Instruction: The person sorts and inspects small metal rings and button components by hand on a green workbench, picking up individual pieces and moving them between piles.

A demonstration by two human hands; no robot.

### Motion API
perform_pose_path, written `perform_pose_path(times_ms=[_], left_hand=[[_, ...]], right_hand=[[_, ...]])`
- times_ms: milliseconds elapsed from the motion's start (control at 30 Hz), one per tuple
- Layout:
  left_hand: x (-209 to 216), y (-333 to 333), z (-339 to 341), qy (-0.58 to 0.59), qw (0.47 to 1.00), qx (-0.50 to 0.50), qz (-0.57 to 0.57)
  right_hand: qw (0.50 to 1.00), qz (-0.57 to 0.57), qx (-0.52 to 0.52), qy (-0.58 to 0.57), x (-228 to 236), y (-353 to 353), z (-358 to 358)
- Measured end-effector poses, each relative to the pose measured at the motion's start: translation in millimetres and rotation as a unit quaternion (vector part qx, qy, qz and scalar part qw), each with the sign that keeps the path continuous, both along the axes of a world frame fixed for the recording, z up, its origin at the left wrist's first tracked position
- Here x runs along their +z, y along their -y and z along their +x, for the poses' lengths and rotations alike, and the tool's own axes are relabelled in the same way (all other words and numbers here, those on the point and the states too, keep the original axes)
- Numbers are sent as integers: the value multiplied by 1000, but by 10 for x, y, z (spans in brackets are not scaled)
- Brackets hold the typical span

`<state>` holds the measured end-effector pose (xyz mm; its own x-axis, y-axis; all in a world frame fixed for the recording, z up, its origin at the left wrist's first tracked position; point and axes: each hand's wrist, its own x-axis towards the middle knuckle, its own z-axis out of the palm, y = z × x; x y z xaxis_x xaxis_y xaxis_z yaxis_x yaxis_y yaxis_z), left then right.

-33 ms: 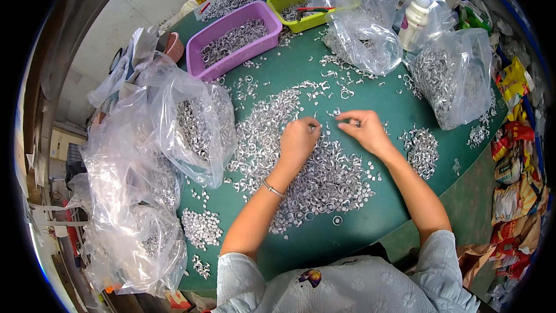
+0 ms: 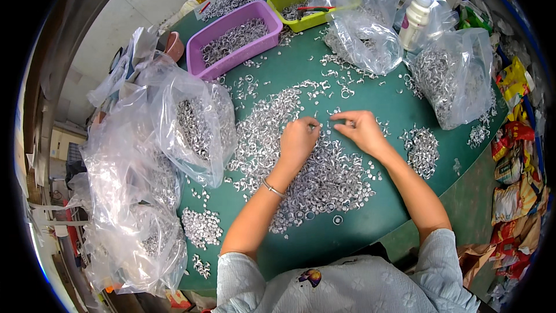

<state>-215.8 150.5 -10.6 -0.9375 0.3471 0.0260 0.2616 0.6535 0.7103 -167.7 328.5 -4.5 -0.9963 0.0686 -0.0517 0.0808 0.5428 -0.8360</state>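
The left hand (image 2: 298,138) has a pinched grip; one cannot tell what's in it. The right hand's (image 2: 364,129) is a bit wide. The big pile (image 2: 324,179) at six o'clock seems left; the side pile (image 2: 421,152), four o'clock, and heap (image 2: 201,229), eight, look done.

Pale grey-blue top (image 2: 353,290) of crinkled fabric, with short loose sleeves (image 2: 437,258) and a small purple-and-yellow motif (image 2: 310,278); slim silvery bangle (image 2: 273,189) round the left wrist; left hand (image 2: 298,139) and right hand (image 2: 364,131) bare
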Motion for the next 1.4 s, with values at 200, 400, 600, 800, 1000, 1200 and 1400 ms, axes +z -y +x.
perform_pose_path(times_ms=[200,400,600,800,1000,1200,1400], left_hand=[[-86,56,26,-42,999,-8,26],[-73,103,31,-24,999,-4,39],[-74,66,39,-23,999,0,44],[-105,96,-37,-45,998,18,49],[-159,-121,-202,-72,997,32,-17],[-181,-151,-230,-92,993,44,-57],[-217,-156,-270,-55,997,48,30]], right_hand=[[980,192,24,-40,-104,193,-121],[978,194,-2,-81,-137,62,-68],[995,81,-10,-59,-121,-93,-74],[740,-655,-117,95,184,-269,-130],[998,-47,-11,-46,-150,-71,-357],[981,151,-14,-123,-207,104,-376],[691,-719,-19,79,-96,-297,-216]])
